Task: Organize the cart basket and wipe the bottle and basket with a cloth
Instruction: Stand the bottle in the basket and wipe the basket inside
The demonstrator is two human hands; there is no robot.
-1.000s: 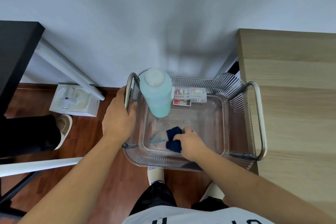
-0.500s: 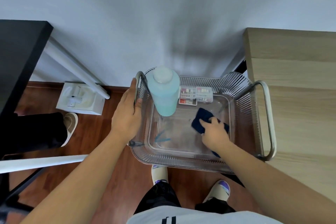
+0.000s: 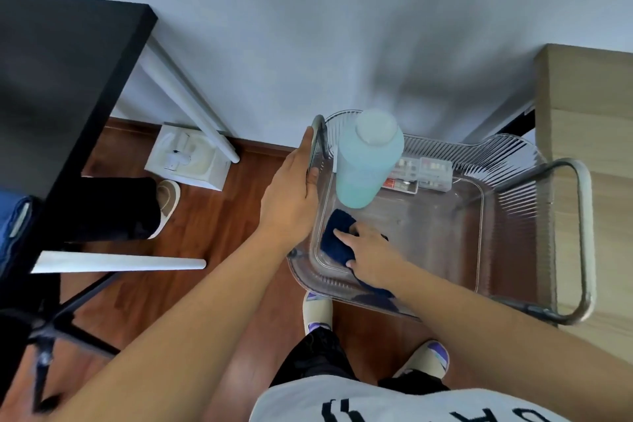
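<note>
Head cam: left hand (image 3: 291,202) grips the clear basket (image 3: 507,178) handle, right hand (image 3: 371,255) presses flat fingers on the navy cloth (image 3: 334,238) in the basket's near-left corner, beside the teal bottle (image 3: 366,164).

A right hand (image 3: 371,255) covers much of a dark blue cloth (image 3: 337,238) on the floor of a clear cart basket (image 3: 513,161); the cloth's near end shows only dimly through the ribbed wall. A pale blue bottle (image 3: 368,161) hides the left end of a small clear box (image 3: 423,173), whose contents are too small to identify. The black table (image 3: 58,86) is cut off at the left edge.
</note>
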